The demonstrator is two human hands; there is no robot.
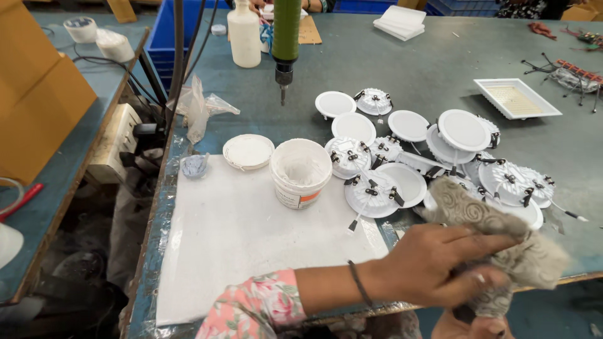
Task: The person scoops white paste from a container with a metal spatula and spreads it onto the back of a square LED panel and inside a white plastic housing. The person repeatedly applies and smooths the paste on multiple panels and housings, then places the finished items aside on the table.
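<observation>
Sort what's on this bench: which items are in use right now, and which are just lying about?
In use:
left hand
right hand
patterned grey cloth, held by both hands

Lying about:
round white light fittings
open white paste tub
tub lid
hanging green screwdriver
white bottle
rectangular white tray

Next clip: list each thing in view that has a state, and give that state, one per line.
Left hand: gripping the grey cloth.
Right hand: mostly hidden, under the cloth.
Grey cloth: crumpled between the hands.
White tub: open, upright.
Tub lid: off, lying flat.
Round lamps: piled, some face down.
White bottle: upright.
Hanging screwdriver: unheld.
</observation>
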